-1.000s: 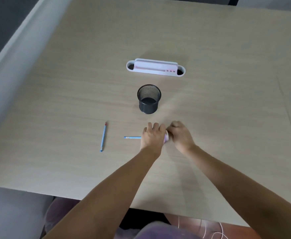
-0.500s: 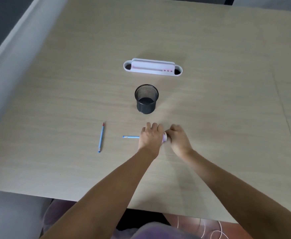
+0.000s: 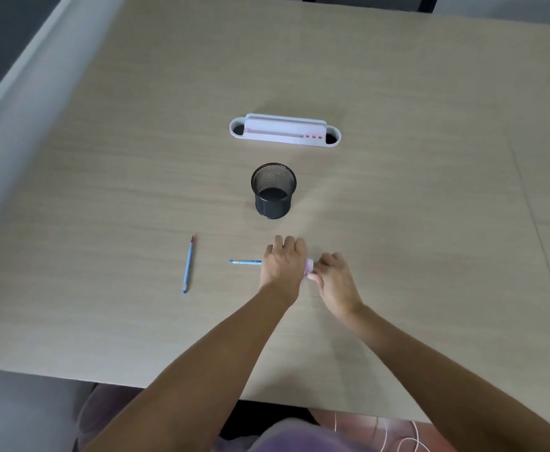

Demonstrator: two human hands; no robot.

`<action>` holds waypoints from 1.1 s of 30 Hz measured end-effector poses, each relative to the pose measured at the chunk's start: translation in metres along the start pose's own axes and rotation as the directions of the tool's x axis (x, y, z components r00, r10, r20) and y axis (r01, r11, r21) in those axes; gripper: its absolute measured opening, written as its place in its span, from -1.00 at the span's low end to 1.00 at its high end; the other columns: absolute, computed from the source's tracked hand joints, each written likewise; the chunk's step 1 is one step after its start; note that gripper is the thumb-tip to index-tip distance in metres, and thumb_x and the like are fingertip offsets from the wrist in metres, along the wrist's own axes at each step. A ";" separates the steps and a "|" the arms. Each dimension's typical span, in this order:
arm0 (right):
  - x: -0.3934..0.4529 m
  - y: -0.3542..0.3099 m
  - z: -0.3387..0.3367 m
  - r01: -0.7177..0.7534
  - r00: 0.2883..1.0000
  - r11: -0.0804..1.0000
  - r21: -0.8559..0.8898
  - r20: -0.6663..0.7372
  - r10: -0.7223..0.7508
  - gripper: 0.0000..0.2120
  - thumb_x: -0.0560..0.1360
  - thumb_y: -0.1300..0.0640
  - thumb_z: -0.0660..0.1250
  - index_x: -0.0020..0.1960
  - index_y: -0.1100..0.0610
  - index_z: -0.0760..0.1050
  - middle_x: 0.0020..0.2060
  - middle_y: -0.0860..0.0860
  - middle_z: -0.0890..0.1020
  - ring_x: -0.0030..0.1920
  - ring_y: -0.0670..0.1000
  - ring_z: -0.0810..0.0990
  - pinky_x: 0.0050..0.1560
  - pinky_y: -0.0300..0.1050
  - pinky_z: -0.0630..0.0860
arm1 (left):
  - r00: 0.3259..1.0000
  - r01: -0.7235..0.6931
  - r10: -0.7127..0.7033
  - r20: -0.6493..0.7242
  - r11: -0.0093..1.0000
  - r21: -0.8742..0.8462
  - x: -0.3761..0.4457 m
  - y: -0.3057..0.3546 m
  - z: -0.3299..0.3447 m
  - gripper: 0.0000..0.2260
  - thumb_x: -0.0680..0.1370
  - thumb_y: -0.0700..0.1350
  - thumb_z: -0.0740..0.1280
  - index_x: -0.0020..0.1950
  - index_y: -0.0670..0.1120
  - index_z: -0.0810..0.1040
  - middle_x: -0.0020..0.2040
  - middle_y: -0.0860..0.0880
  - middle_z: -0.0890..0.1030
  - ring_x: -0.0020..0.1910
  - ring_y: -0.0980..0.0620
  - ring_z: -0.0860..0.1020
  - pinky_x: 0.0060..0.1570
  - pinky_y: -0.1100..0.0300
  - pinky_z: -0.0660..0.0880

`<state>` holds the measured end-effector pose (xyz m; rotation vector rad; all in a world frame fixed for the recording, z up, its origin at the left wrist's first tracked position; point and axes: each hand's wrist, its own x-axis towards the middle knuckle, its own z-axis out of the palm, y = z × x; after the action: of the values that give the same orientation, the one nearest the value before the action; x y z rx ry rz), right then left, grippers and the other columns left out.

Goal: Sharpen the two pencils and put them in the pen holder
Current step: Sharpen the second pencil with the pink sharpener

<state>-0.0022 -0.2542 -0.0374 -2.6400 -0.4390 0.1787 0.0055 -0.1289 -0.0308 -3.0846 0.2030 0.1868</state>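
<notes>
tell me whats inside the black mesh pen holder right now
Nothing visible: the black mesh pen holder shows only its dark bare bottom. Its near inner wall is hidden from this angle.

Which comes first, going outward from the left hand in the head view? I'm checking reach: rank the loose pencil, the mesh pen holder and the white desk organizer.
From the left hand:
1. Mesh pen holder, just beyond the hand.
2. Loose pencil, on its left; close to the holder's distance.
3. White desk organizer, farthest back.

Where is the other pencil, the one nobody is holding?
The loose pencil lies on the table, left of the left hand and nearer than the mesh holder.
</notes>
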 end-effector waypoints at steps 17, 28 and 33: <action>-0.035 0.000 0.003 -0.046 0.997 0.997 0.057 -0.059 0.050 -0.86 0.40 0.41 0.41 -0.22 0.20 0.63 -0.37 0.13 0.55 -0.33 0.17 0.47 -0.22 0.05 0.49 | 0.996 0.061 -0.060 0.060 0.998 -0.016 -0.002 0.003 -0.001 -0.59 0.18 -0.20 0.50 -0.06 -0.06 0.42 -0.18 0.02 0.53 -0.17 -0.01 0.48 -0.33 0.24 0.34; 0.025 -0.002 -0.041 -0.138 0.980 0.990 -0.011 0.144 0.138 -0.82 0.57 0.25 0.19 -0.04 0.26 0.56 -0.08 0.22 0.56 -0.06 0.20 0.51 0.00 0.01 0.45 | 0.997 0.003 0.002 0.076 0.998 -0.064 -0.001 0.000 0.004 -0.60 0.30 -0.23 0.43 0.06 -0.15 0.35 -0.04 -0.08 0.48 -0.05 -0.09 0.43 -0.21 0.17 0.35; -0.016 0.005 -0.014 -0.012 0.914 1.000 0.018 0.407 0.004 -0.86 0.57 0.26 0.21 -0.06 0.30 0.50 -0.22 0.15 0.52 -0.20 0.11 0.46 -0.18 -0.10 0.34 | 0.997 0.037 -0.033 0.069 0.998 -0.059 0.001 0.001 0.001 -0.64 0.35 -0.23 0.43 0.05 -0.12 0.35 -0.04 -0.06 0.50 -0.05 -0.07 0.43 -0.21 0.18 0.35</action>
<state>-0.0133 -0.2696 -0.0264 -2.5798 -0.5555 0.7416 0.0061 -0.1299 -0.0324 -3.1328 0.1434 0.3016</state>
